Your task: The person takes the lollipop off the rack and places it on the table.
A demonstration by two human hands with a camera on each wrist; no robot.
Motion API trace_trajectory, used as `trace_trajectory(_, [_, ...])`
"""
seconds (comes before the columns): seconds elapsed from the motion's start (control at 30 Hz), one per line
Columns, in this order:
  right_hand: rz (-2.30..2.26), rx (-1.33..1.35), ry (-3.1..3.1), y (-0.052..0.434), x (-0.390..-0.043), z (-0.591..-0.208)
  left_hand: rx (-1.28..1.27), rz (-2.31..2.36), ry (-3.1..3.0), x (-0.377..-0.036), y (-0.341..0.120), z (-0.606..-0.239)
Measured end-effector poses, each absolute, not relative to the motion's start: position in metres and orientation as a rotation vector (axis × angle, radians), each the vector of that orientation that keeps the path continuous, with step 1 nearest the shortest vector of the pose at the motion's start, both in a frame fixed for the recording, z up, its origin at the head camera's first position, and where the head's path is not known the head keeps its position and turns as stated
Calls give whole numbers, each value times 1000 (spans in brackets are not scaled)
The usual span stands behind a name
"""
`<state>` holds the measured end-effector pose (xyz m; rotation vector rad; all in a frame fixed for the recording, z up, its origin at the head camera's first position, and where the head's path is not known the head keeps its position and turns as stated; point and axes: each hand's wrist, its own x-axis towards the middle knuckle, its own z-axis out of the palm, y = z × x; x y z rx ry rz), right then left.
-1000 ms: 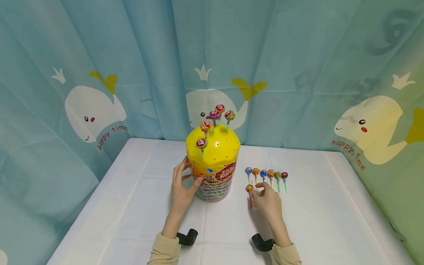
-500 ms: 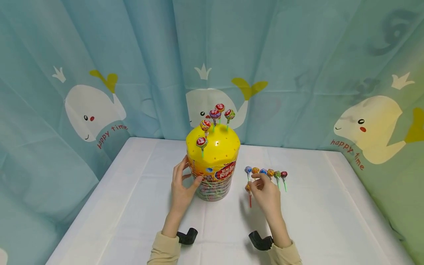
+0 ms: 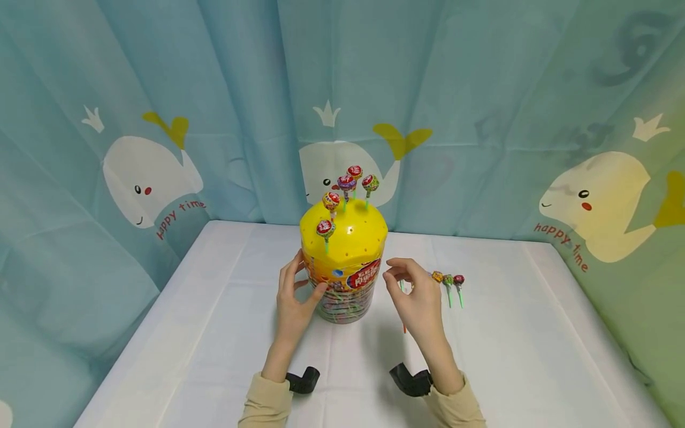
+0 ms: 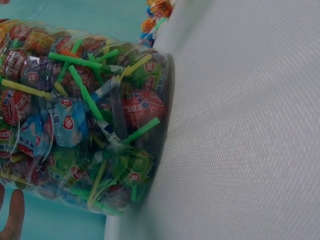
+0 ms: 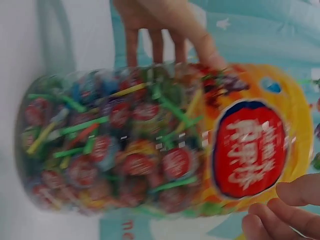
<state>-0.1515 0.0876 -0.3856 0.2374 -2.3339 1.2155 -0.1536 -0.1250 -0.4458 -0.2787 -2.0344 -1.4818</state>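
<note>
Against my left hand, curled round it: yellow-domed clear plastic jar; might tip if my right hand, fingertips apart, seemingly empty, knocks it.

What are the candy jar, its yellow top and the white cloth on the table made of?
The candy jar looks like clear, shiny plastic: lollipops show through its ribbed side. Its yellow top seems to be glossy, hard plastic, since it has a bright spot of light. The white cloth looks like matte woven fabric, because a fine weave shows; which fibre, I can't tell.
</note>
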Motion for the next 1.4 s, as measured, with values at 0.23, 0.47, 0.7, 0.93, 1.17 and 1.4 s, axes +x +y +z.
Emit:
trace_trajectory(0.23, [1186, 357, -2241, 81, -150, -366, -280, -1470, -2030, -166, -131, -468])
trace_trajectory(0.47, [1178, 488, -2147, 72, -149, -348, -269, -1492, -2029, -164, -131, -466])
trace_trajectory(0.7, [1172, 576, -2112, 60, -149, -334, -268, -1488, -2023, -164, -131, -466])
trace_trajectory(0.93, [1190, 629, -2111, 46, -146, -325, -253, -1489, -2027, -164, -130, -466])
trace_trajectory(1.17, [1245, 659, -2093, 34, -149, -321, -271, -1474, -2015, -165, -131, -467])
trace_trajectory(1.4, [1274, 663, -2106, 23, -154, -320, -278, -1472, -2010, -165, -130, -466])
